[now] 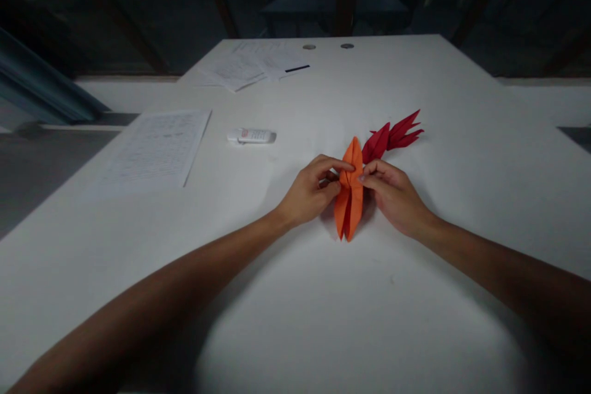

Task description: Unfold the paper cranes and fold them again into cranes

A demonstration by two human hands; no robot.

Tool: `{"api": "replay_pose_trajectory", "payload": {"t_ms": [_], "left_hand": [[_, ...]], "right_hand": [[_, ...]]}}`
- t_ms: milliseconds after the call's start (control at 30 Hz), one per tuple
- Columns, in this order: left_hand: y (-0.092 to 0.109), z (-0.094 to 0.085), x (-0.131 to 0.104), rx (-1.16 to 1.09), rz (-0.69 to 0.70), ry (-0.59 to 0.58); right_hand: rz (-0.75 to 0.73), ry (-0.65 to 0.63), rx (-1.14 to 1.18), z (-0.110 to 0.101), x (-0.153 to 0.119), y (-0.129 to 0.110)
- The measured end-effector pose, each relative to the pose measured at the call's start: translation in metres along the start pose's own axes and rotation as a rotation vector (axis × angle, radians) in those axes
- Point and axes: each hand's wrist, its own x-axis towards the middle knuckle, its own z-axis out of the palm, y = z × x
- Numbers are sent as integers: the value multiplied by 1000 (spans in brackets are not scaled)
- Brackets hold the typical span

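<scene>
Bare forearms (194,277), 2 hands (307,192) (396,198) in fingertip grip on folded orange paper (357,201), slender, pointed, its near end forked.

It is dim, with nearly black windows (286,3) at 12 o'clock. Soft shadows lie on the white table (369,308) at 7 o'clock by the left arm (198,271) and at 4 o'clock by the right arm (494,271). The orange folded paper (351,184) looks clear, but print on the sheet (154,148) at 9 o'clock is too fuzzy to read.
</scene>
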Motion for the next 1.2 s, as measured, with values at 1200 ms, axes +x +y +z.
{"api": "replay_pose_trajectory", "payload": {"t_ms": [1200], "left_hand": [[-5, -4, 4, -166, -135, 39]], "right_hand": [[-73, 18, -204, 2, -2, -3]]}}
